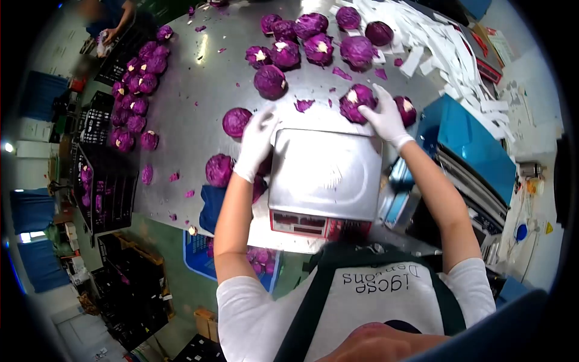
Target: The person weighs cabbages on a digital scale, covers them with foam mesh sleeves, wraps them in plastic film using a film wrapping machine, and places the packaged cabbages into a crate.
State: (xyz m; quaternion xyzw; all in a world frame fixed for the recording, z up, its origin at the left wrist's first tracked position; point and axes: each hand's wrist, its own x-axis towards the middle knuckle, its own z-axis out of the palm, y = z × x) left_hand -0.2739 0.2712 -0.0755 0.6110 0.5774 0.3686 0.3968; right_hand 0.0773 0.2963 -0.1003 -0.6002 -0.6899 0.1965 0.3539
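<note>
My right hand (pixel 388 117), in a white glove, has its thumb and fingers around the side of a red cabbage (pixel 356 102) just beyond the scale's far edge. My left hand (pixel 258 137), also gloved, is beside the left edge of the scale, fingers apart and slightly curved, with no cabbage in it. Between my arms stands the scale (pixel 325 175), its bare steel pan above a red front. A red cabbage (pixel 236 122) lies left of my left hand, and another (pixel 219 170) sits nearer me. One more cabbage (pixel 405 110) is right of my right hand.
Several cabbages (pixel 310 26) lie across the steel table (pixel 205 72). White strips (pixel 434 42) are heaped at the far right, by blue folders (pixel 470 145). Black crates (pixel 105 190) and a blue crate (pixel 187 256) stand left and below. Another person's hand (pixel 110 36) is at far left.
</note>
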